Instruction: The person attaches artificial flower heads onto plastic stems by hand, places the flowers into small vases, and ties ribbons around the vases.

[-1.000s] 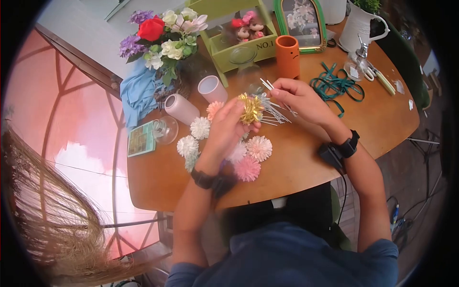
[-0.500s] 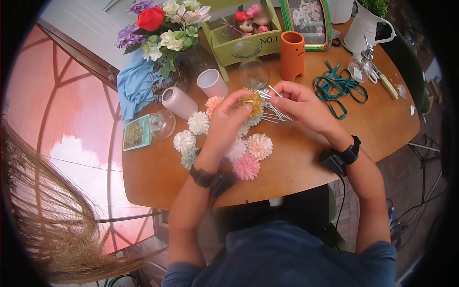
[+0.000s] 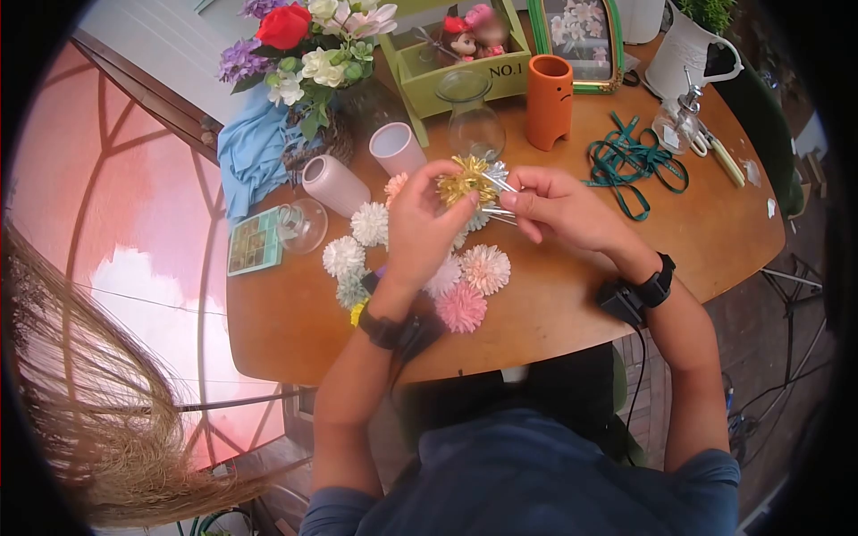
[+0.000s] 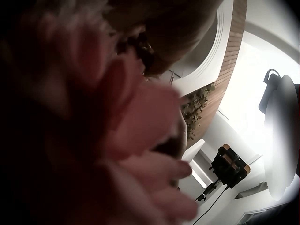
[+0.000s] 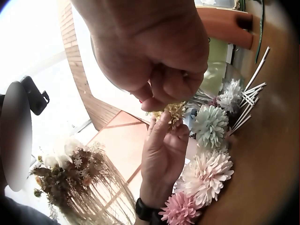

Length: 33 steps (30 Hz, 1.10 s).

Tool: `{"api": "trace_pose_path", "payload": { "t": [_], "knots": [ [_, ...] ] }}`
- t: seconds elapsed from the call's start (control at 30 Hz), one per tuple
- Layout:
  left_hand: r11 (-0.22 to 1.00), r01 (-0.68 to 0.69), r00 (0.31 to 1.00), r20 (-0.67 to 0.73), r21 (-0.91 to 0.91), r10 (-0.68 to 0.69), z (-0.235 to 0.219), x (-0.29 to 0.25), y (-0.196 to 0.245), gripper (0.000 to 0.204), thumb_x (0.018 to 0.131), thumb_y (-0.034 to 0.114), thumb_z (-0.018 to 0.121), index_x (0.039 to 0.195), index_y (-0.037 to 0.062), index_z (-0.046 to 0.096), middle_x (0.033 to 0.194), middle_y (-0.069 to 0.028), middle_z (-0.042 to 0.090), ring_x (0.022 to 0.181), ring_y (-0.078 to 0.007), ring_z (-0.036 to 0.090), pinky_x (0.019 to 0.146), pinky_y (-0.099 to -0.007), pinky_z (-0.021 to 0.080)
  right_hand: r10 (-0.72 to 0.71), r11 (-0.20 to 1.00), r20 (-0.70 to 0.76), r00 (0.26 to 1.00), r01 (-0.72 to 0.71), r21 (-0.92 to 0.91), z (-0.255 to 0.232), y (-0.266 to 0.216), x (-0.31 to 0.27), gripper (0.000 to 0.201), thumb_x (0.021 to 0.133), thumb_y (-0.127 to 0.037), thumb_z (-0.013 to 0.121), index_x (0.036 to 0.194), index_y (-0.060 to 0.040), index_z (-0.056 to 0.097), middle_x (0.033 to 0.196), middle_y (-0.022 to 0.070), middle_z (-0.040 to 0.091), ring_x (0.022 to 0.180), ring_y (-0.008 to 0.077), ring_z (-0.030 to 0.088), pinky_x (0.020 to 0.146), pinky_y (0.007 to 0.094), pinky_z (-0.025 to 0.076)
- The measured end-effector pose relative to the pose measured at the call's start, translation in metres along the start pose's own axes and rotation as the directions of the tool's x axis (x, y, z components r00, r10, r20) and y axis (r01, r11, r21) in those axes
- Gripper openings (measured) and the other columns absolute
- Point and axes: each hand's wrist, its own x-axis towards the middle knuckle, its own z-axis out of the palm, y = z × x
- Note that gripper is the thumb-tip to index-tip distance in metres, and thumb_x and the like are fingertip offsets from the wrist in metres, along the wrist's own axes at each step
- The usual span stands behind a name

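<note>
My left hand (image 3: 420,223) holds a gold tinsel pompom flower (image 3: 458,186) between thumb and fingers, over the middle of the table. From the right, my right hand (image 3: 565,213) pinches a thin white stick (image 3: 498,182), its tip right at the flower's side. In the right wrist view the curled fingers of that hand hide the stick, and the gold flower (image 5: 175,114) shows just below them. Under the hands lie pompom flowers, among them a pink one (image 3: 461,307), a pale peach one (image 3: 485,272) and a white one (image 3: 370,224). Loose white sticks (image 5: 247,99) lie beside them.
Behind the hands stand a clear glass vase (image 3: 476,134), an orange pot (image 3: 549,103) and two pale pink vases, one tipped over (image 3: 334,185). Green ribbon (image 3: 633,170) and scissors (image 3: 720,157) lie right. A teal box (image 3: 256,242) sits at the left edge.
The right hand has lowered a little and brought its stick against the gold flower. The left hand has tilted the flower toward it. A yellow bit now shows by the left wrist.
</note>
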Motion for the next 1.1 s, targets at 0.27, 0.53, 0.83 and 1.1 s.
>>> {"api": "trace_pose_path", "payload": {
  "t": [0.27, 0.53, 0.83, 1.1],
  "knots": [
    [0.997, -0.033, 0.999, -0.021, 0.062, 0.035, -0.002, 0.000, 0.000, 0.033, 0.084, -0.007, 0.066, 0.114, -0.0020, 0.054, 0.108, -0.0071, 0.060, 0.102, -0.0127, 0.059, 0.087, -0.0259, 0.049, 0.123, 0.990, 0.039, 0.992, -0.120, -0.071, 0.001, -0.001, 0.000, 0.029, 0.101, -0.029, 0.049, 0.080, -0.0101, 0.053, 0.056, -0.0046, 0.050, 0.053, 0.0026, 0.039, 0.052, 0.0213, 0.029],
    [0.974, -0.064, 0.998, 0.005, 0.219, 0.064, -0.005, 0.000, -0.003, 0.032, 0.083, -0.008, 0.065, 0.113, -0.0030, 0.054, 0.110, -0.0080, 0.060, 0.103, -0.0141, 0.059, 0.089, -0.0274, 0.049, 0.158, 0.984, 0.035, 0.987, -0.155, -0.091, 0.002, -0.004, -0.001, 0.028, 0.101, -0.027, 0.049, 0.079, -0.0092, 0.053, 0.056, -0.0039, 0.050, 0.053, 0.0037, 0.042, 0.053, 0.0220, 0.031],
    [0.792, -0.283, 0.959, 0.155, 0.541, 0.237, -0.007, -0.001, 0.002, 0.033, 0.080, -0.007, 0.066, 0.112, 0.0000, 0.061, 0.114, -0.0093, 0.062, 0.103, -0.0145, 0.061, 0.089, -0.0267, 0.048, 0.249, 0.959, -0.002, 0.969, -0.247, -0.140, 0.001, -0.012, -0.003, 0.027, 0.099, -0.027, 0.052, 0.080, -0.0085, 0.057, 0.054, -0.0038, 0.051, 0.051, 0.0037, 0.043, 0.050, 0.0217, 0.030],
    [0.835, -0.230, 0.972, 0.073, 0.500, 0.225, -0.012, 0.001, -0.001, 0.033, 0.081, -0.006, 0.065, 0.114, -0.0017, 0.060, 0.113, -0.0085, 0.062, 0.101, -0.0145, 0.062, 0.087, -0.0266, 0.049, 0.297, 0.906, -0.007, 0.955, -0.280, 0.318, 0.005, -0.010, -0.002, 0.020, 0.098, -0.028, 0.053, 0.096, -0.0089, 0.057, 0.061, -0.0057, 0.047, 0.047, 0.0024, 0.034, 0.040, 0.0193, 0.024]
  ]
}}
